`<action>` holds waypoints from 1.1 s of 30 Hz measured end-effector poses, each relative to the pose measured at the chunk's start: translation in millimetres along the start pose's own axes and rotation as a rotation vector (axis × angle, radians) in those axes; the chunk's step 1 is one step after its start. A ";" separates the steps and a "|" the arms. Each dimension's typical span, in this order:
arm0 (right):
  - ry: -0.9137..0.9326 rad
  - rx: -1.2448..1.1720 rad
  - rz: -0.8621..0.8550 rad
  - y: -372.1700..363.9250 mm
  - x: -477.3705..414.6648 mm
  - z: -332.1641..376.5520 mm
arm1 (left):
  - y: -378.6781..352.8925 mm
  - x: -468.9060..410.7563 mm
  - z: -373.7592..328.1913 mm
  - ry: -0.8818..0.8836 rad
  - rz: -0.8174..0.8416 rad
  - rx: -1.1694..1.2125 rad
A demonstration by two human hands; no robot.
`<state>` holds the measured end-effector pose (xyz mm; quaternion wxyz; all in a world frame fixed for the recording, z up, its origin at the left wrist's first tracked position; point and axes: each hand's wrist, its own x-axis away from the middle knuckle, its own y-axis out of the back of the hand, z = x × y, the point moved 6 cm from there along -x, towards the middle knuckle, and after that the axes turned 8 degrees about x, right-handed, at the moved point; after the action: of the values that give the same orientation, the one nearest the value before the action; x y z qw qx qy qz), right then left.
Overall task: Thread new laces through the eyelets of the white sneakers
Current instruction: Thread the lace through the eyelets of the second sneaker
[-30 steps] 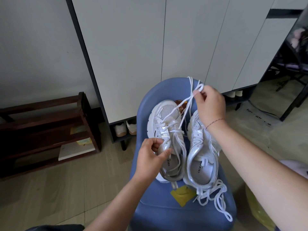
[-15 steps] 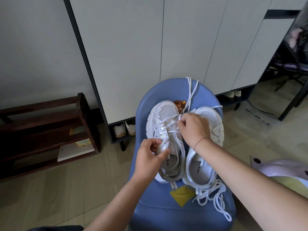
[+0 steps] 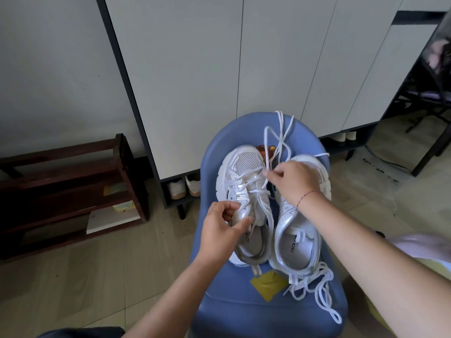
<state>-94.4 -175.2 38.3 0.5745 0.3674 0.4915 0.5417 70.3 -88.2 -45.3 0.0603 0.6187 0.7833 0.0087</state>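
Left sneaker (image 3: 244,186): white, mesh toe, shiny silver swirls.
Right sneaker (image 3: 297,242): white and silver too, grey insole with dark lettering.
Laces (image 3: 280,132): plain white.
Chair (image 3: 256,318): soft blue.
Tag (image 3: 268,284): yellow, at six o'clock of the sneakers.
Cabinet (image 3: 195,69): off-white doors, black frame.
Rack (image 3: 61,179): dark red-brown, at nine o'clock.
Wrist thread (image 3: 305,197): red.
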 end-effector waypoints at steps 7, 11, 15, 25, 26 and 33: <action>0.042 0.058 -0.093 -9.9 8.2 9.2 | -0.4 0.5 -0.6 0.003 0.006 0.001; 0.024 -0.122 -0.293 18.2 -4.9 2.5 | 0.3 0.6 -0.2 0.002 0.008 0.007; -0.056 -0.271 -0.548 65.0 -25.8 -15.4 | 0.5 0.3 0.4 -0.002 0.008 0.007; -0.008 -0.026 0.062 -8.1 6.8 -2.5 | -0.8 -0.2 -1.0 -0.009 -0.004 0.013; -0.019 -0.007 0.074 -12.7 10.1 -0.7 | -0.9 -0.2 -0.9 -0.006 -0.004 0.008; -0.032 -0.107 -0.105 -7.9 10.8 3.1 | -0.7 0.3 -1.8 -0.006 -0.001 0.009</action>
<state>-90.0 -165.4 29.7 0.6285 0.3187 0.4712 0.5304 69.3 -88.0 -43.6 0.0598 0.6185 0.7835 0.0031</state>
